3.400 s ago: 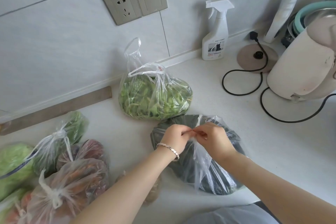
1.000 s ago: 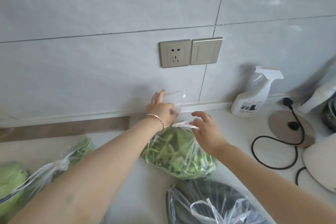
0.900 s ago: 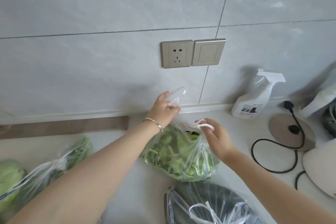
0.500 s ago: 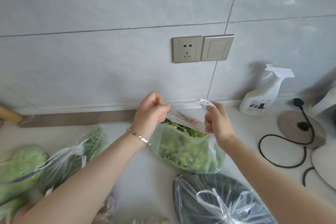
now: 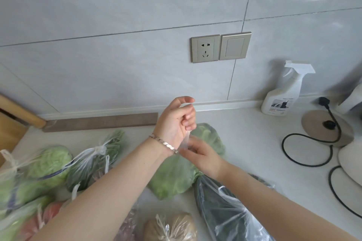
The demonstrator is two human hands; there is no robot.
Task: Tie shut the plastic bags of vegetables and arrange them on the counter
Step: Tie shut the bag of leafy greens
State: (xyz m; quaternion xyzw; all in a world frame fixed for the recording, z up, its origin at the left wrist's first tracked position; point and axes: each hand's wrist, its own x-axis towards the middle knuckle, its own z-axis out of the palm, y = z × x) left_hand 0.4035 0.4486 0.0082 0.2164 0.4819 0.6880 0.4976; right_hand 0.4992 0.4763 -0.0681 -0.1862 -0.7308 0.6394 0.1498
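Pinching a strip of clear plastic between thumb and forefinger, the left hand (image 5: 176,121) is raised above the desk (image 5: 254,143), its other fingers curled in toward the palm. The strip runs down to the right hand (image 5: 201,155), which sits lower, just beside the left wrist, with its fingers closed on the plastic at the mouth of the bag of green leaves (image 5: 172,180). Blur hides exactly how those fingers lie. A metal bracelet (image 5: 163,144) circles the left wrist.

The bag of green leaves lies on the desk near the middle of the view, directly under both hands, between the wall and the dark bag (image 5: 225,211). The dark bag touches its near right side and shows a white knotted handle on top.

To the left lie a knotted bag of dark greens (image 5: 92,164) and, beside it, a bag of pale cabbage (image 5: 49,162). A bag with reddish produce (image 5: 47,215) sits nearer the person. At the bottom edge is a tied bag holding something brown (image 5: 170,227).

Against the wall stand a white spray bottle (image 5: 282,96) and, to its right, a round kettle base (image 5: 325,127) with a black cord (image 5: 305,150) looping over the desk. A socket (image 5: 205,48) and a switch (image 5: 235,46) sit side by side on the wall above. A brown strip (image 5: 100,122) lies along the wall's foot on the left.
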